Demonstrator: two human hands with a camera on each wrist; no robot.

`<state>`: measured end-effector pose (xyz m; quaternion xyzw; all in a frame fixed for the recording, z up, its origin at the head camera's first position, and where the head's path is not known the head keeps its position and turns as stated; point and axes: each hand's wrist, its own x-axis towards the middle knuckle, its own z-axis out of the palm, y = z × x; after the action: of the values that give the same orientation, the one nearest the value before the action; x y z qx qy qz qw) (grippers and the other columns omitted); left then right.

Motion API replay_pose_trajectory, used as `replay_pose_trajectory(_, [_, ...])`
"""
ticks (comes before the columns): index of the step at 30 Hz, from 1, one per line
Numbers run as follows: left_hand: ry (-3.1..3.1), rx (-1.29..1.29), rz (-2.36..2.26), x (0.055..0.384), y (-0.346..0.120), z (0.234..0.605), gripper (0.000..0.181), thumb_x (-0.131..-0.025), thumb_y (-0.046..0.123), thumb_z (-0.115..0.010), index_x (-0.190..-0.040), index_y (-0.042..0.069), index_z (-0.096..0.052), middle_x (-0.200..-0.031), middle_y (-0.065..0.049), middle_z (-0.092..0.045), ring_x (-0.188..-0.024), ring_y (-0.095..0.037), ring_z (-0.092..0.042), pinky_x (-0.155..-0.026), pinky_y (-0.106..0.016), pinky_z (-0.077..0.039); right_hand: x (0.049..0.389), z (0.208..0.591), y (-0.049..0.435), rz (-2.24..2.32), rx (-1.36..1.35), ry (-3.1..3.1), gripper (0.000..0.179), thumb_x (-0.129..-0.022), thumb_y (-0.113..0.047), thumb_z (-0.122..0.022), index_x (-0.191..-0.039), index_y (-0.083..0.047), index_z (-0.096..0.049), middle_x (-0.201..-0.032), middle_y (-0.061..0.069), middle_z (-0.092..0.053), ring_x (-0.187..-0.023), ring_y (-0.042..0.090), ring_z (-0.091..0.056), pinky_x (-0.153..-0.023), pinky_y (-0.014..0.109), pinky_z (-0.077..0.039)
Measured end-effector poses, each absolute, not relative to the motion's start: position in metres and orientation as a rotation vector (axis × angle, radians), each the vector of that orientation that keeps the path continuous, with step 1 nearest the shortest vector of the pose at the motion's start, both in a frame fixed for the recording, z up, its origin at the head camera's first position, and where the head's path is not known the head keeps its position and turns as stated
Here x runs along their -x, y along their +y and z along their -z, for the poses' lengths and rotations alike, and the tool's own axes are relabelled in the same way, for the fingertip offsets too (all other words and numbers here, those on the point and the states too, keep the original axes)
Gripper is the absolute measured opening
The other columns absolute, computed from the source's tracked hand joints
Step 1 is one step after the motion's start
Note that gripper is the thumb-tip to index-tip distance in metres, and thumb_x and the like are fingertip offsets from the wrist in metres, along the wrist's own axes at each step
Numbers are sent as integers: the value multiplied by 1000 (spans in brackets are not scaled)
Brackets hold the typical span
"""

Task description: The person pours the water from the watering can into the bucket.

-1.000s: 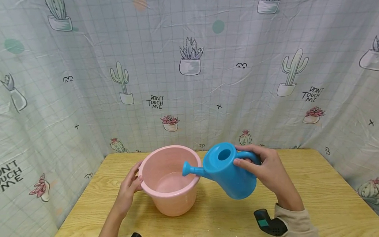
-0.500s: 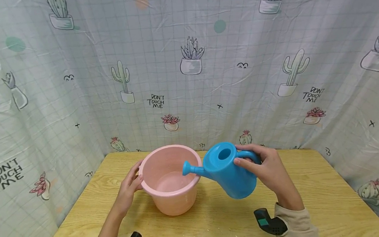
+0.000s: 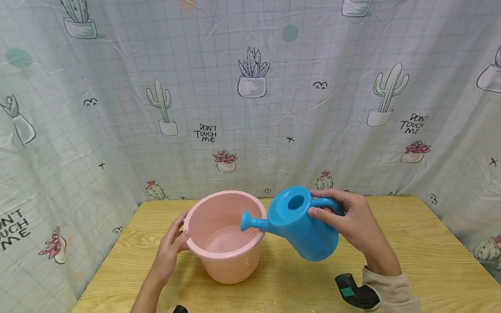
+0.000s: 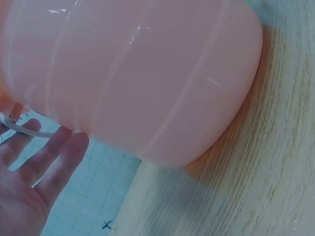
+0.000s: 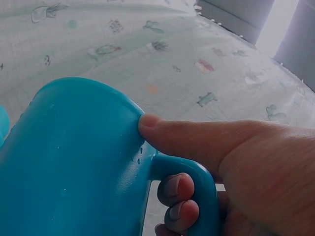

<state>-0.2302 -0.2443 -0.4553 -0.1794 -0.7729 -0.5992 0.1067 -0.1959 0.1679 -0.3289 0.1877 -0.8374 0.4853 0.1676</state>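
A pink plastic bucket (image 3: pixel 231 269) stands upright on the wooden table, its mouth facing up. At its left rim my left hand (image 3: pixel 168 252) holds on, thumb near the rim and fingers along the outer side. The left wrist view shows those fingertips (image 4: pixel 76 142) against the wall, by a thin pale handle (image 4: pixel 34 132). My right hand (image 3: pixel 354 219) grips the loop handle of a blue watering can (image 3: pixel 310 234), fingers through the loop and thumb on the can's upper edge (image 5: pixel 88 147). Tilted left, the can has its spout over the bucket's right rim, the flared tip above the mouth.
The wood-grain table (image 3: pixel 423 256) runs back to a cactus-print curtain (image 3: pixel 248 127) that also hangs at both sides. A few tiny specks lie near the table's front. Black devices (image 3: pixel 358 292) are strapped at both wrists. Water drops dot the can.
Almost nothing differs: both hands, the bucket and the tilted watering can keep their places, with only a slight shift of the head view.
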Motion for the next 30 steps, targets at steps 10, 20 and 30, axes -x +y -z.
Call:
replay_pose_trajectory(10, [-2281,517,1763,230,-244,455,52,-102,16,-39,-153,13,-28,-155,-17,-29,-121,3,-50,-83,-24,-55,196,329,168,-1380,-532,-2382,39,-86,-15,-73,-123,-3,-65,-118,19,-68,-105,38,-66,-87,58,-52])
replay_pose_trajectory(20, [-2279,521,1761,229,-245,455,52,-102,15,-39,-153,16,-29,-154,-16,-30,-122,2,-50,-84,-24,-55,195,329,167,-1377,-550,-2368,37,-86,-13,-72,-122,-4,-66,-117,19,-68,-104,38,-66,-86,57,-53])
replay_pose_trajectory(30, [-2278,518,1766,229,-244,455,51,-102,15,-39,-153,15,-29,-154,-17,-30,-122,3,-49,-83,-23,-54,192,326,166,-1391,-554,-2366,37,-87,-13,-72,-122,-5,-66,-118,19,-68,-105,38,-66,-87,58,-52])
